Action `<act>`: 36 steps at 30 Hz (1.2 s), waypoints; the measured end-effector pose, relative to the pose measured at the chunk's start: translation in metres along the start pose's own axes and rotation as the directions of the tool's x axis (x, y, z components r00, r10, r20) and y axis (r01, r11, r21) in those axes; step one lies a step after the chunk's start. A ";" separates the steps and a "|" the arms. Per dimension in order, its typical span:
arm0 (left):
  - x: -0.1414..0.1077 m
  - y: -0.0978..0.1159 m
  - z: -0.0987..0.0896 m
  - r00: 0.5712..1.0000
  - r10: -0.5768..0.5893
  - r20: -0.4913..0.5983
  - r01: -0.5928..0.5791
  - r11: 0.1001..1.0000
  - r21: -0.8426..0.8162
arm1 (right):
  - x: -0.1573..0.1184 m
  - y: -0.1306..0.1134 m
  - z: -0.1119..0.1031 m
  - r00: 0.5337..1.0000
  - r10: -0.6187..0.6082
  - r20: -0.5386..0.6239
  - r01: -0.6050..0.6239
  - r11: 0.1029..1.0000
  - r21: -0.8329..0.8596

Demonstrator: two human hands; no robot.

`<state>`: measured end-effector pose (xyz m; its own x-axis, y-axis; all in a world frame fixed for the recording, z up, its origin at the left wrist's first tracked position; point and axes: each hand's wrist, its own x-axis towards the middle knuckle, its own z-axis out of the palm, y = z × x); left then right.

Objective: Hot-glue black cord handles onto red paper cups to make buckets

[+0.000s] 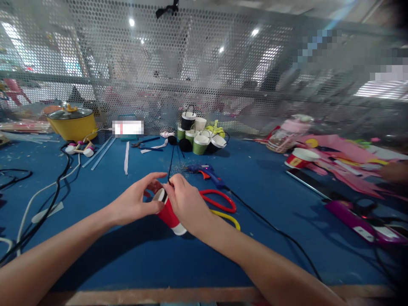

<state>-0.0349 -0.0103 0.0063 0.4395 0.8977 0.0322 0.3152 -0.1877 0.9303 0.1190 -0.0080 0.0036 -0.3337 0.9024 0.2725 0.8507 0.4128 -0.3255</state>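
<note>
A red paper cup with a white rim and base (168,214) is tilted between my hands above the blue table. My left hand (140,202) is curved around the cup's mouth, its thumb on the rim. Pinched in the fingers of my right hand (186,199) is a thin black cord (171,163) that sticks up from the cup's rim. A blue glue gun with an orange trigger (208,173) lies just beyond my right hand. Red tubing (225,200) and a yellow piece (231,218) lie beside my right wrist.
Several small cups (200,144) stand at the back near a mesh panel (159,63). Pliers (148,146), white strips (126,158) and a yellow pot (75,125) are at the left. To the right are a phone (309,185), a purple power strip (350,219), pink sheets and another person's blurred hand (395,172).
</note>
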 end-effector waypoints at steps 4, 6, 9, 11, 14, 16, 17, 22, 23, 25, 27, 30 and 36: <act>0.000 -0.002 -0.001 1.000 0.025 0.019 -0.026 0.999 0.022 | 0.000 0.001 0.000 1.000 -0.003 -0.007 0.003 1.000 -0.016; 0.000 -0.002 -0.001 0.999 0.037 0.025 -0.038 0.999 0.035 | 0.001 0.001 -0.001 1.000 0.002 -0.003 -0.002 1.000 -0.022; -0.001 -0.003 0.001 0.999 0.033 0.022 -0.034 0.998 0.057 | 0.001 0.001 -0.002 1.000 -0.004 -0.004 0.004 0.999 -0.033; -0.001 -0.004 0.003 1.000 0.026 0.004 -0.026 0.997 0.070 | 0.001 0.002 -0.002 1.000 -0.014 -0.004 0.014 0.999 -0.039; 0.000 -0.007 0.007 1.000 0.022 -0.022 -0.020 0.997 0.075 | 0.001 0.003 -0.002 1.000 -0.030 -0.006 0.030 0.998 -0.047; 0.000 -0.008 0.008 0.999 0.033 -0.020 -0.031 0.997 0.075 | 0.002 0.005 -0.003 0.999 -0.031 -0.021 0.030 0.999 -0.044; 0.000 -0.009 0.008 0.999 0.040 -0.014 -0.039 0.996 0.075 | 0.002 0.006 -0.003 0.999 -0.029 -0.032 0.028 0.999 -0.037; -0.001 -0.010 0.007 0.998 0.057 0.008 -0.057 0.996 0.074 | 0.003 0.009 -0.004 0.999 -0.025 -0.044 0.025 1.000 0.012; -0.001 -0.010 0.006 0.998 0.057 0.011 -0.057 0.996 0.071 | 0.003 0.009 -0.004 0.999 -0.024 -0.043 0.025 1.000 0.019; -0.001 -0.010 0.007 0.998 0.060 0.012 -0.061 0.996 0.069 | 0.002 0.009 -0.003 0.999 -0.026 -0.047 0.027 0.999 0.025; -0.002 -0.009 0.008 0.998 0.068 0.009 -0.069 0.995 0.079 | 0.002 0.009 -0.002 0.998 -0.030 -0.051 0.031 0.999 0.022; -0.004 -0.005 0.008 0.997 0.073 0.012 -0.074 0.991 0.112 | 0.001 0.007 -0.001 0.999 -0.030 -0.045 0.030 1.000 0.004; -0.005 0.000 0.008 1.000 -0.014 -0.027 0.015 0.999 0.048 | 0.000 0.002 0.001 1.000 -0.014 -0.021 0.012 0.996 -0.087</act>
<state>-0.0307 -0.0175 0.0032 0.4126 0.9104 0.0290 0.3618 -0.1930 0.9121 0.1201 -0.0073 0.0024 -0.3368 0.8938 0.2961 0.8787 0.4113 -0.2424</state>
